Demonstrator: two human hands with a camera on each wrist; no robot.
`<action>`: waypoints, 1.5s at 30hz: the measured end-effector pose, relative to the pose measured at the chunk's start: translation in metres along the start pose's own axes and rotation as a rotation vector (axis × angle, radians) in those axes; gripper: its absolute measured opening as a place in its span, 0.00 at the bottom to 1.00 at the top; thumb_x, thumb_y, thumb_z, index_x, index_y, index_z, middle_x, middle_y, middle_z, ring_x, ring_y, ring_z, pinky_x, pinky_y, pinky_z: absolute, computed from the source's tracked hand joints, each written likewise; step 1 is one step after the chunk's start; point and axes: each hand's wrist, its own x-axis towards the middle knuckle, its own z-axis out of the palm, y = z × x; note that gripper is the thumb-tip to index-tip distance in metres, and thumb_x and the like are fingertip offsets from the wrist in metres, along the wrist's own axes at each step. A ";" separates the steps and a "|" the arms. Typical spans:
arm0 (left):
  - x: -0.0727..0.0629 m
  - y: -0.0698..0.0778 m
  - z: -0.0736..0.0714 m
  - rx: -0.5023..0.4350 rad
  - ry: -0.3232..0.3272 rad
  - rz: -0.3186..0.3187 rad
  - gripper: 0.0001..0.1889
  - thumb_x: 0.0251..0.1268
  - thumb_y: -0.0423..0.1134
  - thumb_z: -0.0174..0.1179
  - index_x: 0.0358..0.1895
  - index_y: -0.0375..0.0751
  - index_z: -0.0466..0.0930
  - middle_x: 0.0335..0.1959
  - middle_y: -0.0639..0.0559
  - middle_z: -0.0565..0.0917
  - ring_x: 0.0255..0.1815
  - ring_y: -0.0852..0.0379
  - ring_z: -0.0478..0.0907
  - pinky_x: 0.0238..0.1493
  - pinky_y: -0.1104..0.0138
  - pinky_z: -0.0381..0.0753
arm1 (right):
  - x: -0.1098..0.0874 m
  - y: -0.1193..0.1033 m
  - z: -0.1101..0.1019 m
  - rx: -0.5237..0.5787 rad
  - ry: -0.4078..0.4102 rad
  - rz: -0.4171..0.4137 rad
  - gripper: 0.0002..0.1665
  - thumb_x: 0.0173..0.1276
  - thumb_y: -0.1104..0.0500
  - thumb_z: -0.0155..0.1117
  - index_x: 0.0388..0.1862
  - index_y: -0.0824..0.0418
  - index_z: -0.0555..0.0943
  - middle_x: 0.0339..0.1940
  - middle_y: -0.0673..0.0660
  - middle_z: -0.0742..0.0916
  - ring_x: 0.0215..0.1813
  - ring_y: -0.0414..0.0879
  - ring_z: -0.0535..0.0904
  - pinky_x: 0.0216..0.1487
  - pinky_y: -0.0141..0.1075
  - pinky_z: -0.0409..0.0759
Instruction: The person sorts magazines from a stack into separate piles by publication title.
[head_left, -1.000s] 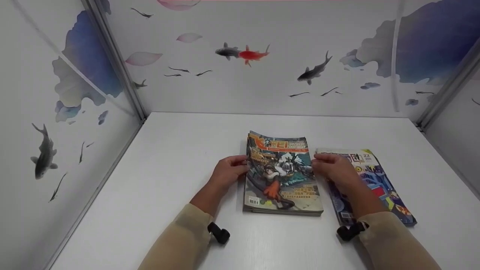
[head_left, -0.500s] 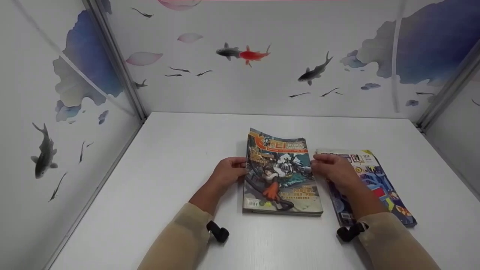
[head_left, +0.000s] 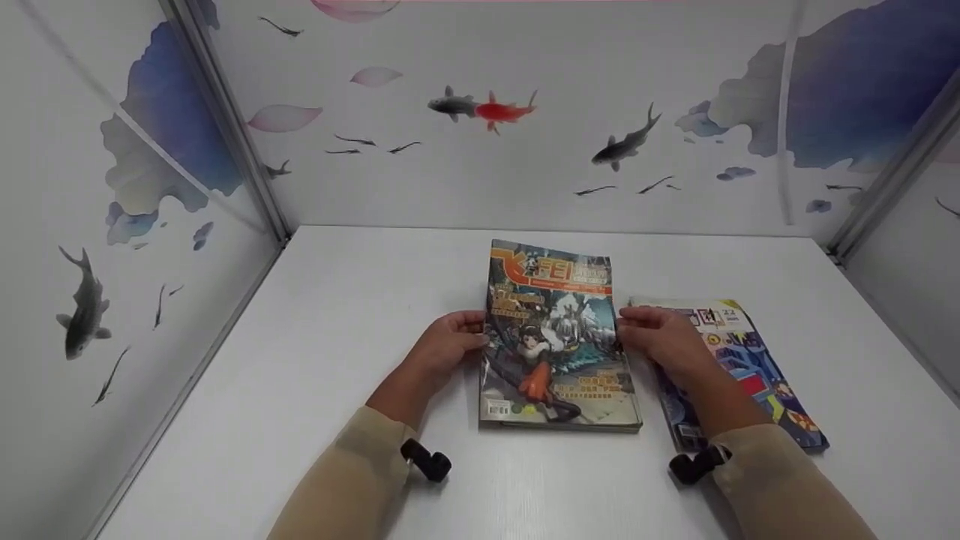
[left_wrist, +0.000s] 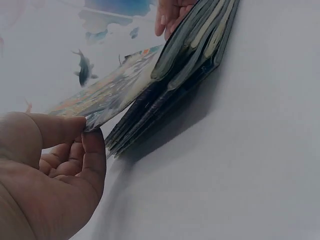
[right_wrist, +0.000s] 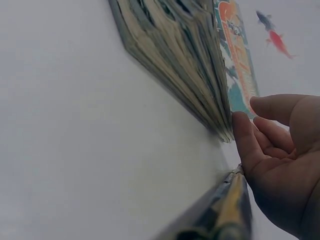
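Observation:
A magazine [head_left: 555, 337] with a figure in orange on its cover lies uppermost on a stack of magazines [left_wrist: 145, 117]. My left hand [head_left: 446, 345] holds its left edge; the left wrist view shows thumb and forefinger pinching it, with a gap between this side and the stack beneath. On the opposite edge, my right hand [head_left: 660, 337] pinches the cover between thumb and forefinger [right_wrist: 242, 132]. From the right, the stack's page edges [right_wrist: 175, 55] show beside that hand. The lower magazines are mostly hidden from the head camera.
A blue, colourful magazine [head_left: 746, 382] lies slanted at the right, partly under my right forearm. The white table [head_left: 337, 300] is bordered by upright panels with painted fish, the back panel [head_left: 510, 187] standing behind the stack.
The top magazine has risen at its far and left edges, apart from the stack, and looks larger in the head view. Both hands keep hold of its sides and shift slightly left.

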 end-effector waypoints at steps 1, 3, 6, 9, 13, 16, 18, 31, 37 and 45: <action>0.000 0.000 0.000 -0.017 -0.005 -0.003 0.19 0.74 0.26 0.62 0.65 0.37 0.81 0.59 0.44 0.86 0.55 0.54 0.83 0.57 0.64 0.84 | 0.000 0.000 0.000 0.001 0.001 0.001 0.38 0.75 0.43 0.71 0.79 0.51 0.75 0.73 0.58 0.84 0.77 0.54 0.76 0.77 0.47 0.73; -0.001 0.002 0.000 -0.044 -0.008 -0.009 0.19 0.74 0.26 0.62 0.65 0.37 0.81 0.59 0.44 0.87 0.55 0.54 0.83 0.57 0.64 0.84 | 0.000 -0.001 0.001 -0.007 -0.003 -0.003 0.37 0.75 0.42 0.70 0.79 0.51 0.76 0.74 0.59 0.83 0.76 0.54 0.77 0.78 0.48 0.73; -0.001 0.003 0.001 -0.076 -0.014 -0.008 0.19 0.75 0.27 0.62 0.66 0.37 0.81 0.60 0.45 0.86 0.56 0.54 0.83 0.57 0.65 0.84 | 0.000 -0.001 0.001 -0.022 -0.010 -0.011 0.36 0.76 0.42 0.69 0.79 0.52 0.76 0.75 0.59 0.82 0.74 0.54 0.79 0.77 0.49 0.75; -0.001 0.004 0.002 -0.096 -0.029 0.003 0.20 0.75 0.26 0.61 0.67 0.36 0.80 0.60 0.44 0.85 0.55 0.55 0.83 0.55 0.66 0.84 | 0.000 -0.002 0.000 -0.023 -0.014 -0.008 0.37 0.76 0.41 0.69 0.79 0.53 0.76 0.73 0.59 0.83 0.68 0.50 0.83 0.72 0.44 0.79; -0.002 0.004 0.002 -0.126 -0.035 0.010 0.21 0.75 0.27 0.61 0.68 0.36 0.79 0.60 0.45 0.85 0.54 0.54 0.83 0.55 0.65 0.84 | -0.001 -0.003 -0.004 0.025 -0.037 -0.009 0.41 0.76 0.41 0.70 0.81 0.54 0.72 0.67 0.59 0.87 0.58 0.46 0.88 0.64 0.38 0.83; -0.003 0.006 0.001 -0.157 -0.032 0.013 0.21 0.76 0.28 0.61 0.69 0.37 0.79 0.60 0.45 0.84 0.56 0.54 0.83 0.57 0.64 0.84 | -0.002 -0.005 -0.006 0.097 -0.067 -0.017 0.42 0.76 0.43 0.70 0.83 0.55 0.69 0.61 0.55 0.89 0.54 0.45 0.90 0.60 0.36 0.86; -0.005 0.008 0.000 -0.173 -0.028 0.013 0.21 0.76 0.28 0.61 0.69 0.38 0.79 0.61 0.45 0.83 0.57 0.54 0.82 0.59 0.64 0.83 | -0.003 -0.006 -0.005 0.162 -0.082 -0.026 0.42 0.76 0.44 0.71 0.83 0.57 0.69 0.58 0.51 0.90 0.54 0.44 0.90 0.58 0.36 0.87; -0.015 0.017 -0.013 -0.294 0.074 0.038 0.20 0.75 0.30 0.62 0.67 0.39 0.82 0.61 0.47 0.87 0.51 0.56 0.83 0.51 0.66 0.84 | -0.015 -0.033 0.015 0.352 -0.063 -0.058 0.37 0.79 0.53 0.69 0.80 0.65 0.71 0.48 0.45 0.89 0.48 0.37 0.88 0.50 0.30 0.89; -0.019 0.012 -0.036 -0.308 0.106 0.056 0.21 0.75 0.29 0.62 0.69 0.37 0.81 0.57 0.49 0.87 0.50 0.57 0.84 0.48 0.67 0.84 | -0.018 -0.050 0.037 0.373 -0.086 -0.056 0.36 0.80 0.56 0.67 0.81 0.65 0.70 0.49 0.47 0.90 0.44 0.38 0.88 0.47 0.33 0.90; -0.026 0.008 -0.084 -0.285 0.157 0.038 0.24 0.78 0.31 0.61 0.74 0.38 0.77 0.57 0.54 0.87 0.55 0.59 0.83 0.53 0.68 0.84 | -0.009 -0.070 0.082 0.403 -0.106 -0.055 0.31 0.79 0.57 0.67 0.78 0.57 0.76 0.57 0.56 0.89 0.46 0.45 0.87 0.54 0.42 0.89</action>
